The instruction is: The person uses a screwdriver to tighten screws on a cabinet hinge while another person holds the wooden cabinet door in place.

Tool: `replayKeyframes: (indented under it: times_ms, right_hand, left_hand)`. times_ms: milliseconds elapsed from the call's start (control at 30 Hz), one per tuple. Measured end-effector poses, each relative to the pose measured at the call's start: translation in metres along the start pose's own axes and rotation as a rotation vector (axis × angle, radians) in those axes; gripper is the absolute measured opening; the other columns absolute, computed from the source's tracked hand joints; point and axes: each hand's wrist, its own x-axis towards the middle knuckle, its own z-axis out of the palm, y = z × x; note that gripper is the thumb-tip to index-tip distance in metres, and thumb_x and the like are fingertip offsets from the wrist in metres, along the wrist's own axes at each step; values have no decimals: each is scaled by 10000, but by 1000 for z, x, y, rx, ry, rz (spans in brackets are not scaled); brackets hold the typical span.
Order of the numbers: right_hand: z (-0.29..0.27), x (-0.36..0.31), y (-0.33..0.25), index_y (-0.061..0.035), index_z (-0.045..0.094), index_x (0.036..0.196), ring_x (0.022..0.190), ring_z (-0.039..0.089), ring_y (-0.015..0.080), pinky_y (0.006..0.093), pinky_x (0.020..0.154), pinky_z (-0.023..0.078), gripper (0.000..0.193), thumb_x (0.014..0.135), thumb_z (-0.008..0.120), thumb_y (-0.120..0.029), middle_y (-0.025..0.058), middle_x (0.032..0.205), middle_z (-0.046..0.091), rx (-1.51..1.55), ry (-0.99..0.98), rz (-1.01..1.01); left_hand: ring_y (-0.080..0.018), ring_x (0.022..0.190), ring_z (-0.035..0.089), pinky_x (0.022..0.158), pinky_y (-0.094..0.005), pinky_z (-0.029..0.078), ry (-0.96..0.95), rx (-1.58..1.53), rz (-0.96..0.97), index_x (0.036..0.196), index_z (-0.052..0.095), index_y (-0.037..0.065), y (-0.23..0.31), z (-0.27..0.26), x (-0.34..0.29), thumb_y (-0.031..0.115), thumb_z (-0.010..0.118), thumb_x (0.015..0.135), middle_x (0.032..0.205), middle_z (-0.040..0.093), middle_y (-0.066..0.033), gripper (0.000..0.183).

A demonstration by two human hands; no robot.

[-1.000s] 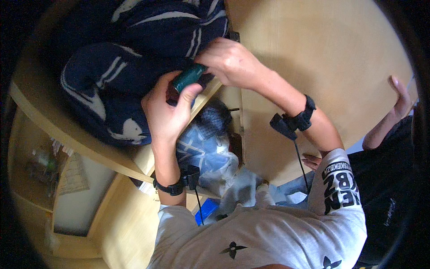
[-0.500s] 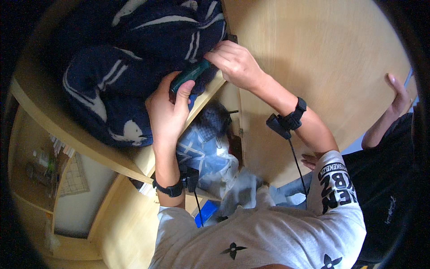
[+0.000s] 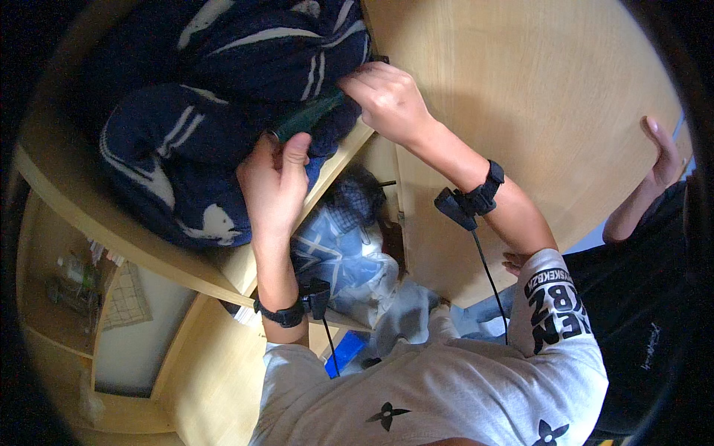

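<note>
A dark green elongated tool with a smooth barrel (image 3: 309,115) slants over the cabinet shelf; its exact kind I cannot make out. My left hand (image 3: 274,186) is closed at the tool's lower end, thumb raised along it and fingers curled, partly hidden. Around the upper end, by the cabinet's edge, the fingers of my right hand (image 3: 387,97) are pinched together and cover the tip. Behind both hands lies a bunched navy blanket with white patterns (image 3: 216,149). A small dark fitting (image 3: 381,59) shows just past my right knuckles, at the door's edge.
A large wooden door (image 3: 520,97) stands at the right, with another person's hand (image 3: 662,152) on its outer edge. Below the shelf edge (image 3: 245,271) are blue-and-white fabrics (image 3: 331,245) and a blue item (image 3: 346,349). Lower shelves (image 3: 52,327) hold small items at left.
My left hand has slid slightly down and left along the tool, showing more of its barrel. My right hand has shifted a little up and left, still pinching the upper end.
</note>
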Motion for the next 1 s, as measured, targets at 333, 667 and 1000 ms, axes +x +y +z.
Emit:
replayKeyframes:
  times_ms: [333, 667, 1000]
  right_hand:
    - [-10, -3, -13, 34, 599, 921, 906, 585, 320, 385, 849, 450, 309, 616, 568, -3, 160, 924, 626, 65, -187, 9]
    - [-18, 28, -36, 6, 596, 859, 747, 567, 307, 366, 721, 458, 243, 621, 616, -44, 130, 761, 590, 166, -184, -31]
    - [-7, 25, -32, -3, 547, 833, 760, 537, 301, 372, 707, 430, 229, 621, 621, -46, 131, 794, 546, 189, -20, -74]
  left_hand:
    - [-187, 616, 556, 605, -289, 448, 104, 329, 225, 883, 612, -4, 9, 1, -3, 203, 622, 824, 685, 586, -88, 215]
    - [-285, 825, 563, 726, -343, 450, 157, 374, 533, 981, 587, 16, 25, -1, 4, 62, 666, 709, 918, 563, -151, 288]
    - [-63, 500, 522, 466, -197, 417, 38, -23, -43, 1038, 571, 3, 20, 0, 1, 227, 567, 893, 619, 589, -35, 266]
